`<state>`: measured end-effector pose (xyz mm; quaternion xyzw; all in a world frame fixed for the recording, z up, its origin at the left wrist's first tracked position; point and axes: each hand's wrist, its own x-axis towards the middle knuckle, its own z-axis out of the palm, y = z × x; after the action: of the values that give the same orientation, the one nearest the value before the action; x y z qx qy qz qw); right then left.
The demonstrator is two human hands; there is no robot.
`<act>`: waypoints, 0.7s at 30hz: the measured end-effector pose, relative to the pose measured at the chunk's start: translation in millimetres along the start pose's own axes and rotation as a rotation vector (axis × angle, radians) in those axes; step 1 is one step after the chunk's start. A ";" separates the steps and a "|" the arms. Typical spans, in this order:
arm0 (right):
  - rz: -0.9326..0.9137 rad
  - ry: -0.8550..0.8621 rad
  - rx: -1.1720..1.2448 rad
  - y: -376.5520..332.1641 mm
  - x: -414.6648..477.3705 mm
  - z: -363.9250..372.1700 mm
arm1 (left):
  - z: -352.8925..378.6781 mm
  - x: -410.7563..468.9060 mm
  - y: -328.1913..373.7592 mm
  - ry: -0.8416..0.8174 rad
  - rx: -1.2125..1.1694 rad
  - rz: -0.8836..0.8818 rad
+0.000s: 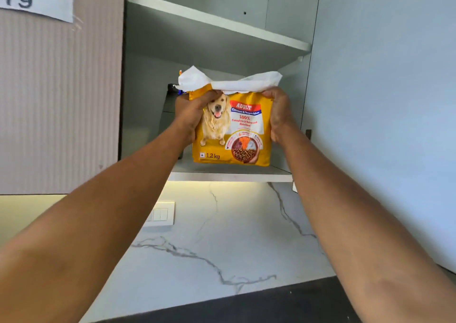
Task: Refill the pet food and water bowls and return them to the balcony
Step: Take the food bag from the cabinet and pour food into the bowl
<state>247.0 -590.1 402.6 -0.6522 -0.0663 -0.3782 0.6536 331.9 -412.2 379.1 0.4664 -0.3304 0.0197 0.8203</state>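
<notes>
**In the open wall cupboard: dog food bag gripped at both top corners**

On the lower shelf (229, 176) of the cupboard, above a marble-veined backsplash (222, 236), stands the yellow dog food bag (232, 130), upright, base near the shelf's front edge. Printed front facing out: dog picture, "ADULT", "1.2 kg". Top already cut or torn, white inner lining (237, 82) flared open and creased above the yellow.

Left hand (191, 115) closed around the bag's upper left corner, fingers wrapped onto the front just under the lining. Right hand (277, 111) clamped on the upper right corner the same way. Both arms stretched up and forward. Two-handed hold high on the bag probably chosen to pinch the open mouth shut and keep the load level, so no kibble spills on the way in or out. Cannot tell from this view alone whether the bag is coming out or going back.

Behind the bag, to its left, a dark object (170, 110), mostly hidden. Upper shelf (217, 19) bare where visible. Cupboard door (382, 100) swung open at right. Ribbed panel at left carrying a paper label (34, 1) reading "19". Wall switch (160, 214) below the shelf.

No bowls in view; balcony not in view. Risk, as judged: slack open top could fold and tip food if the grip slips.
</notes>
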 end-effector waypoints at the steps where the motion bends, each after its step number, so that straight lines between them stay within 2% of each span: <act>1: 0.000 0.003 -0.005 7.5 9.5 -2.8 | 1.0 6.0 -7.0 0.010 -0.003 0.014; 4: 0.002 0.021 -0.003 28.2 29.3 -9.9 | 2.1 21.1 -23.6 0.082 0.036 0.058; 6: 0.020 0.018 0.025 43.2 37.3 -14.4 | 1.2 27.3 -34.1 0.072 0.071 0.051; 11: 0.062 -0.001 0.083 78.6 42.5 -24.8 | -2.2 28.8 -45.8 0.029 0.212 -0.069; 13: 0.073 -0.040 0.069 84.1 40.6 -27.9 | -6.0 25.7 -42.6 -0.010 0.357 -0.114; 18: 0.051 -0.133 -0.264 87.6 18.3 -41.4 | -35.5 4.7 -37.8 -0.247 0.804 -0.249; 21: 0.115 -0.190 -0.460 82.4 -4.6 -55.5 | -45.6 -1.8 -42.3 -0.207 0.906 -0.324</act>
<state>269.1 -649.6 326.1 -0.8192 -0.0025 -0.2827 0.4991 368.7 -400.1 330.5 0.8211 -0.2917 -0.0128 0.4904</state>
